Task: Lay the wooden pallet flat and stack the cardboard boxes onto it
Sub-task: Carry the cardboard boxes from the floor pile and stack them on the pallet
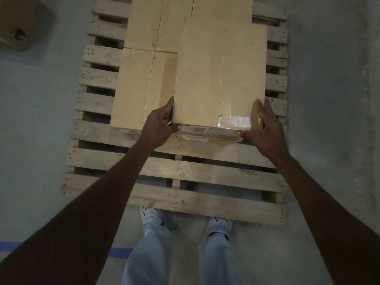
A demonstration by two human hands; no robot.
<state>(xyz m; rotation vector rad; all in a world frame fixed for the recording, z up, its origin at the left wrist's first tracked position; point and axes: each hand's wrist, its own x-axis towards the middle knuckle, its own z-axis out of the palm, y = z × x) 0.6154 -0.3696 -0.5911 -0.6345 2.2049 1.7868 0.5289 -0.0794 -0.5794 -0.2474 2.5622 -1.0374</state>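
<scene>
A spare cardboard box (19, 25) sits on the floor far left. On the flat wooden pallet (174, 171), the left hand (161, 124) and right hand (261, 128) grip the near corners of a carried box (220, 75), its long axis pointing away, above the right-hand stack (141, 89).

Tan cardboard boxes (220, 73), one sealed with glossy clear tape and bearing a white printed label (205, 131), sit on a pale, weathered wooden pallet (185, 171) over a grey concrete floor (41, 120) marked by a blue stripe (119, 253), beside light-blue jeans (150, 254) and white, black-flecked shoes (151, 215).
</scene>
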